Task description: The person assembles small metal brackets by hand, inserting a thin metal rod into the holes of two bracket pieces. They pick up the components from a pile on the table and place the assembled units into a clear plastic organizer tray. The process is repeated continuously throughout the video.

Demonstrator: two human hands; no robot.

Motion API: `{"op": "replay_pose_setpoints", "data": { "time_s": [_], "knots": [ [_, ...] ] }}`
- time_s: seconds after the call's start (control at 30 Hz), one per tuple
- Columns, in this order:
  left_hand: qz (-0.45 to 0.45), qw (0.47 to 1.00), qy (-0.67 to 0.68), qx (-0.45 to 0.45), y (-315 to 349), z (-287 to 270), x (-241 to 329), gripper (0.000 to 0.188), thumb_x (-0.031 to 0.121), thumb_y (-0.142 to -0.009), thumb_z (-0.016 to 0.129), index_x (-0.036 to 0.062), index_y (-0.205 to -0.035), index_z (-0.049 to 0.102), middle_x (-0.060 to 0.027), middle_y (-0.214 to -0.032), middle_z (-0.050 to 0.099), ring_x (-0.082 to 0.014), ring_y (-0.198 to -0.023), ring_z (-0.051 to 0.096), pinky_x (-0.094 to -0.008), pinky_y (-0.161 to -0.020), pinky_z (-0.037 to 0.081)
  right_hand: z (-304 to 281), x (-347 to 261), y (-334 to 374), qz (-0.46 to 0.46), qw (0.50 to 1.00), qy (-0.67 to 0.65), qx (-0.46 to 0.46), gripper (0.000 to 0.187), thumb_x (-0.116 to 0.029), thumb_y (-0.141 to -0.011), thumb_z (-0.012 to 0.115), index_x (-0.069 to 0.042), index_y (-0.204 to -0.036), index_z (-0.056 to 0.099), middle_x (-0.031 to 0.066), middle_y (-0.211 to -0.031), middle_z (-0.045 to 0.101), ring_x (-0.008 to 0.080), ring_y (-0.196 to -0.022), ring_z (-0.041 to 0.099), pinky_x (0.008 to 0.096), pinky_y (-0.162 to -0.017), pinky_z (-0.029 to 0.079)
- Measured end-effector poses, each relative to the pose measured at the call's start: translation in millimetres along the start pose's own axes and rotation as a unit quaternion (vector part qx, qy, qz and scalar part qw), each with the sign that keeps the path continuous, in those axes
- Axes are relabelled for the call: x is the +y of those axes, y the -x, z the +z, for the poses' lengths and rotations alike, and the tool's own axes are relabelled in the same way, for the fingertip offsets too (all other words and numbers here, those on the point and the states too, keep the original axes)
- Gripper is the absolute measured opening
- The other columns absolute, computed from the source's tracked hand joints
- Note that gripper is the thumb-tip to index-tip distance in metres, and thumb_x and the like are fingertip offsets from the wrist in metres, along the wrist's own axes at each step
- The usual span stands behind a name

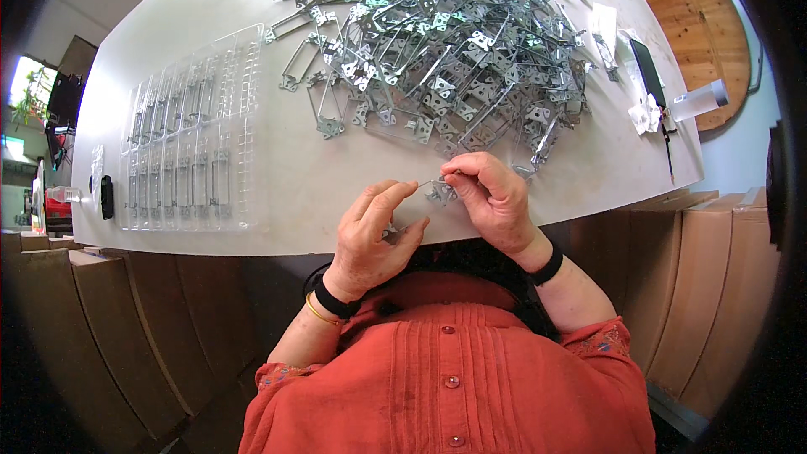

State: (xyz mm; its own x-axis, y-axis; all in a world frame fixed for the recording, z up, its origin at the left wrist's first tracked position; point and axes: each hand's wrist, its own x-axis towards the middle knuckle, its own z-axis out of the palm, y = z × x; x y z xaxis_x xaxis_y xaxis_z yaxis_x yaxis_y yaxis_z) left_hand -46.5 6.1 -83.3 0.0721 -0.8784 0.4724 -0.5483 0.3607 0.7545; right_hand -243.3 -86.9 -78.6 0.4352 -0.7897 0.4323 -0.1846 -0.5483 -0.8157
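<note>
Between my two hands, close to the table's near edge, is a small metal wire bracket (440,193) with a flat punched plate at one end. My left hand (370,235) is curled around its left side, and part of the piece is hidden behind the fingers. At the other end, my right hand (496,202) pinches it between thumb and fingertips. Just beyond my hands lies a big heap of similar metal brackets (454,59), tangled together. A clear plastic tray (249,143) on the left holds rows of these brackets in its slots.
The white table (286,193) has a curved look. At its right lie a dark flat device (646,71), a clear plastic cylinder (699,99) and crumpled white paper (645,115). A small black object (107,197) is left of the tray. Cardboard boxes (702,286) stand below the table on both sides.
</note>
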Motion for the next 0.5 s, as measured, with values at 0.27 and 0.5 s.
{"op": "replay_pose_setpoints", "data": {
  "time_s": [0.27, 0.5],
  "knots": [
    [-0.017, 1.000, 0.012, 0.001, 1.4, 0.5, -0.8, 0.056, -0.003, -0.073, 0.088, 0.0016, -0.125, 0.069, -0.0120, -0.109, 0.070, -0.0162, -0.073, 0.060, -0.0293, -0.064, 0.052, -0.3, 4.3, 1.7, -0.043, 0.998, -0.004, 0.038, 0.015, -0.003, -0.098, 0.075, -0.004, -0.111, 0.068, 0.0091, -0.098, 0.072, 0.0190, -0.083, 0.070, 0.0307, -0.074, 0.055],
    [-0.045, 0.999, 0.011, 0.021, 1.5, -0.5, -1.1, 0.055, -0.003, -0.073, 0.088, 0.0003, -0.125, 0.069, -0.0114, -0.110, 0.069, -0.0152, -0.072, 0.057, -0.0287, -0.066, 0.052, -1.3, 2.4, 5.2, -0.003, 0.999, -0.021, 0.024, 0.013, -0.003, -0.099, 0.074, -0.004, -0.111, 0.068, 0.0083, -0.097, 0.072, 0.0172, -0.082, 0.070, 0.0283, -0.071, 0.054]
  ]
}}
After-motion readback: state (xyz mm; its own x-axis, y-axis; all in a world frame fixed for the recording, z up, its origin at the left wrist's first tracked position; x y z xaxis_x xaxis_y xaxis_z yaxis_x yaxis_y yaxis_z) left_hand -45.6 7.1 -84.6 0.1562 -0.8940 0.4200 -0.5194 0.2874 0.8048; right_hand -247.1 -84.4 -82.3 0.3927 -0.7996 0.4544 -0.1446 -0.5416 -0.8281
